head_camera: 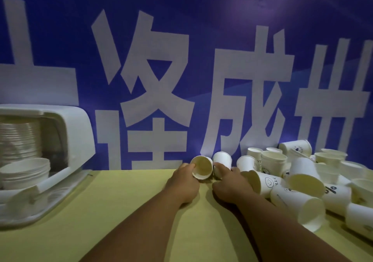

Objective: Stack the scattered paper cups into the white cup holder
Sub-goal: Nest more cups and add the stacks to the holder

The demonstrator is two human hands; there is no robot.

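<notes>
My left hand grips a white paper cup lying on its side, its mouth turned toward me. Beside it, my right hand closes its fingers on a second paper cup at the table's back edge. A heap of scattered paper cups lies to the right, some upright, some tipped over. The white cup holder stands at the far left with a stack of nested cups inside it.
The yellow table top runs between the holder and the cup heap. A blue banner with large white characters rises directly behind the table's back edge.
</notes>
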